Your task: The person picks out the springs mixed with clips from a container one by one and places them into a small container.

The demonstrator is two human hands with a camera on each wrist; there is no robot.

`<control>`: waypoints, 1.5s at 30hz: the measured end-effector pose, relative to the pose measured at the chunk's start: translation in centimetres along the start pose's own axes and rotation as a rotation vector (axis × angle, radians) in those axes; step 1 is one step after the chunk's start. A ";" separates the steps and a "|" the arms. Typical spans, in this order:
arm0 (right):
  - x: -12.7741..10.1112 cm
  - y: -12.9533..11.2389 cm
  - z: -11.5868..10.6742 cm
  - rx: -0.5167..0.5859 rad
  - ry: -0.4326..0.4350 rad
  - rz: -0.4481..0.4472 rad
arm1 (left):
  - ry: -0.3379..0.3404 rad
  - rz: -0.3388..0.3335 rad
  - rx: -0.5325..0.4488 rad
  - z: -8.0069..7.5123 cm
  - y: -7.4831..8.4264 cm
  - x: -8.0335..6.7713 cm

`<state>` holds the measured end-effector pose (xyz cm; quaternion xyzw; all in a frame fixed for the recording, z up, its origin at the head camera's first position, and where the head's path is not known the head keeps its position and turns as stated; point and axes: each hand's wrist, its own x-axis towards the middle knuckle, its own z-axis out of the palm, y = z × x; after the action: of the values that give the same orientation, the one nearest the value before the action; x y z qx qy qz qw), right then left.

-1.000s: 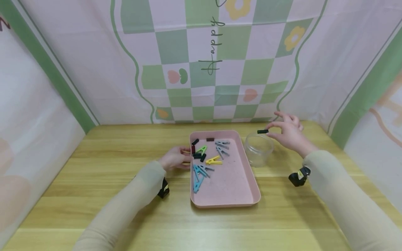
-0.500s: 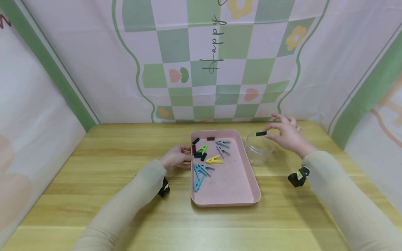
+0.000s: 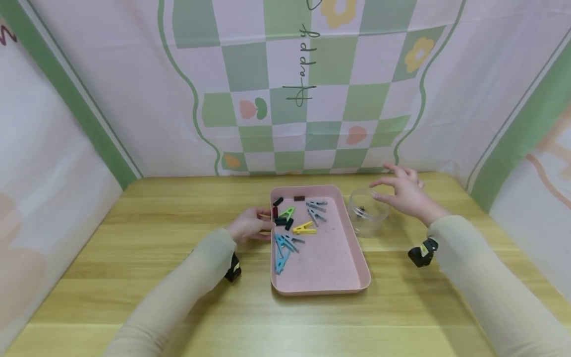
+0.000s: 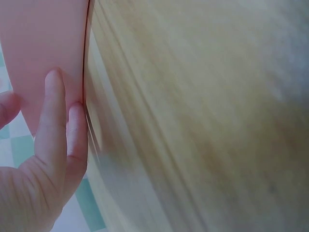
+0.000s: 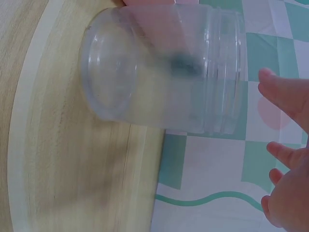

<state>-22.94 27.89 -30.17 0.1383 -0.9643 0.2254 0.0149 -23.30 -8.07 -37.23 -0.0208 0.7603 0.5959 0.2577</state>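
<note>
Right hand (image 3: pixel 403 196): while its fingers are spread, it holds nothing near round clear plastic jar (image 3: pixel 369 229).
Small dark piece (image 5: pixel 186 65): inside jar, blurred.
Left hand (image 3: pixel 247 226): straight fingers touch pink rectangular tray (image 3: pixel 327 267).
Release: apparently this step; next needs lifting clear.

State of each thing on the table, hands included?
Tray, flat on table.
Jar, upright, no lid on.
Dark piece, inside jar, blurred.
Other dark pieces, in tray.
Yellow clothespin, in tray.
Green clothespin, in tray.
Blue clothespins, in tray.
Grey clothespins, in tray.
Left hand, fingers against tray's side.
Right hand, empty, near jar's mouth.
</note>
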 end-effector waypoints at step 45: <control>0.4 -1.8 -0.5 0.019 0.015 -0.022 | -0.001 0.008 -0.008 0.0 -0.1 -0.1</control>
<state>-22.82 26.47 -28.92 0.1474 -0.9604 0.2354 0.0236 -23.20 -8.11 -37.29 -0.0183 0.7579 0.5999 0.2557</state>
